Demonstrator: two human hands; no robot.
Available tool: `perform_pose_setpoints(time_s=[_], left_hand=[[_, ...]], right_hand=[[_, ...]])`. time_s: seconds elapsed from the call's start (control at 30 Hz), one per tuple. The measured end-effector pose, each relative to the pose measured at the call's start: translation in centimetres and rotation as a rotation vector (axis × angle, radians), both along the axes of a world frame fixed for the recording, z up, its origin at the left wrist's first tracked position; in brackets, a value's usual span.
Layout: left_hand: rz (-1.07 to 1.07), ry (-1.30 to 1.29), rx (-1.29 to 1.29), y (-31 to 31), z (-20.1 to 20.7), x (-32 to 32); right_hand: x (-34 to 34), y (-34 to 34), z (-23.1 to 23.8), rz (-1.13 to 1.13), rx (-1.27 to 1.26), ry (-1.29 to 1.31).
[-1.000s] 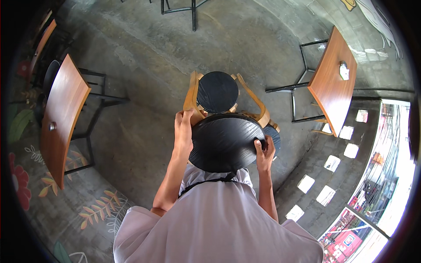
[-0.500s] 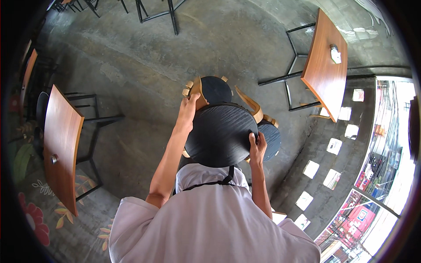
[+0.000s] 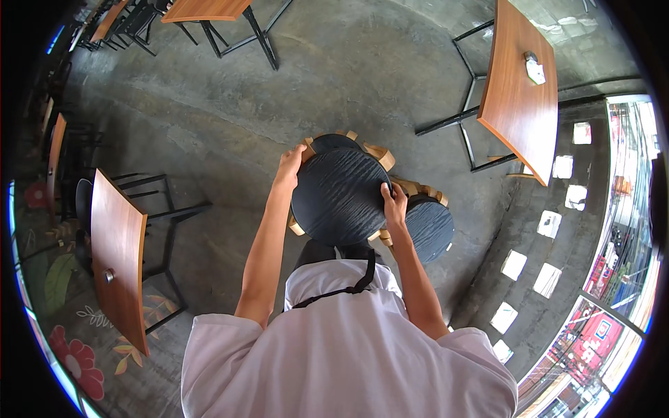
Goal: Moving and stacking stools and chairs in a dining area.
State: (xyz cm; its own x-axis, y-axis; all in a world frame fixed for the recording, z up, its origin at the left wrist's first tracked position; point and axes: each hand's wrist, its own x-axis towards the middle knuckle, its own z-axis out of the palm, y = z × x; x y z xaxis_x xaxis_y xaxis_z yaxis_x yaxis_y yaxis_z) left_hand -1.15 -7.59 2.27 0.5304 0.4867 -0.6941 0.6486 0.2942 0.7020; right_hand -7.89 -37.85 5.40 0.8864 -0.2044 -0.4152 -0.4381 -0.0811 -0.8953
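Between my two hands is a stool [image 3: 340, 198] with a round black wood-grain seat and pale bentwood legs. My left hand [image 3: 289, 166] grips it at the far left edge, fingers wrapped round the rim or a leg there. My right hand [image 3: 394, 203] holds the right edge, thumb on top and fingers hidden below. Beyond and partly beneath it, a second stool [image 3: 336, 142] shows part of its black seat. A third black stool [image 3: 428, 228] stands on the floor just right of my right hand. Whether the held stool touches the one under it, I cannot tell.
A wooden table [image 3: 120, 258] on black metal legs stands at left, another table [image 3: 519, 90] at right with a small holder and napkins [image 3: 534, 72]. A third table [image 3: 205, 10] is at the far left. Along the right runs a grey wall [image 3: 529, 230] with square openings, below windows.
The held stool has gone down and a little left, both hands with it. It now hides more of the stool beyond it. The whole view has shifted slightly.
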Motion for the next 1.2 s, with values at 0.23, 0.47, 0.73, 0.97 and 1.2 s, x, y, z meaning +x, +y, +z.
perform_pose_setpoints(time_s=[0.23,0.47,0.73,0.97,1.2], left_hand=[[-0.32,-0.013,-0.036,0.9,-0.9,-1.5],[-0.492,0.024,0.249,-0.4,-3.3,-3.9],[-0.53,0.034,-0.092,0.1,-6.9,-3.7],[-0.591,0.011,-0.206,0.2,-8.8,-5.4],[-0.675,-0.114,-0.335,2.8,-5.1,-6.6]], right_hand=[[4.4,-0.1,-5.2,0.05,0.024,0.088],[8.2,1.2,-11.7,0.101,-0.088,0.191],[9.1,0.3,-15.2,0.122,-0.166,0.471],[7.6,0.5,-13.5,0.068,0.065,0.352],[2.3,6.9,-10.0,-0.156,0.2,0.421]])
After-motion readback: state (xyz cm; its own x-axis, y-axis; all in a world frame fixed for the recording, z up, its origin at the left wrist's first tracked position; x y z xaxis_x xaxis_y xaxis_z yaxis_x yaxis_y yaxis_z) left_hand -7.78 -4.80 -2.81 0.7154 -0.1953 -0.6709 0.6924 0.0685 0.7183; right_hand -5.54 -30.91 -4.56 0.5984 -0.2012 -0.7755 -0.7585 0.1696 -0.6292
